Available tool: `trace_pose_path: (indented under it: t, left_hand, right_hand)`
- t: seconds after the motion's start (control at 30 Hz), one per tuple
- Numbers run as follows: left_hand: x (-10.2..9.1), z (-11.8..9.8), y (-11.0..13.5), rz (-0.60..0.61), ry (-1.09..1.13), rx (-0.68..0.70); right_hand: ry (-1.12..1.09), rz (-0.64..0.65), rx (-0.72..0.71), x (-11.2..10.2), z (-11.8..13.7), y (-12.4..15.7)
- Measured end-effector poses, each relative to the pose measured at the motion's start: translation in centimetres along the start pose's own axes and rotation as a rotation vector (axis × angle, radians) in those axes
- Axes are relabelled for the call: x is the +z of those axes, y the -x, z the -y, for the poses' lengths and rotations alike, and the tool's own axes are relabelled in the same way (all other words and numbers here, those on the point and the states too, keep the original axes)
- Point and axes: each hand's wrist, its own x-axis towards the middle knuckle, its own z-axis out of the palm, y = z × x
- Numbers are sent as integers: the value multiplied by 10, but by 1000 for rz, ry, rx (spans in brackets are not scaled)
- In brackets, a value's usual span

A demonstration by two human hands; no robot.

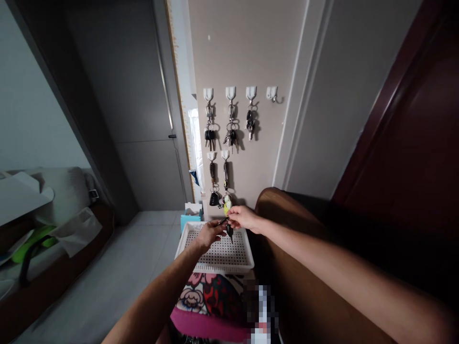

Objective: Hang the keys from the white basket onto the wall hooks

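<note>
Above a white perforated basket (215,265), my two hands meet at a bunch of keys (230,231). My right hand (244,217) pinches the bunch near its top, and a dark key dangles below the fingers. Coming in from the left, my left hand (211,235) has its fingertips closed on a dark slim part of the same bunch. Just behind the hands, a key bunch with a yellow-green charm (227,204) hangs from a lower wall hook (225,155). Beside it hangs a black car key (214,198).
Three upper hooks carry key bunches (210,136); a fourth hook (272,93) at the right is bare. A brown curved wooden piece (274,203) stands right of the basket. A blue box (190,220) sits behind it, and a patterned cloth (211,296) lies in front.
</note>
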Motion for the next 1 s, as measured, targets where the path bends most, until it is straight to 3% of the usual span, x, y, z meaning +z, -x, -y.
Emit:
trace_pose_path:
  t: [0.27,0.43,0.6,0.8,1.0]
  left_hand:
    - [-10,-32,-11,-69,-412,147]
    - [-17,-62,-16,-25,-612,261]
    - [-14,-83,-18,-22,-652,323]
    - [-11,-102,-23,-51,-644,369]
    - [1,-118,-21,-77,-668,371]
  right_hand:
    - [23,-38,-32,-9,6,-3]
    - [7,-76,-69,-13,11,-3]
    - [-19,-148,-128,-15,17,-3]
    - [30,-274,-373,-19,17,-9]
    - [55,-345,-485,-23,27,-4]
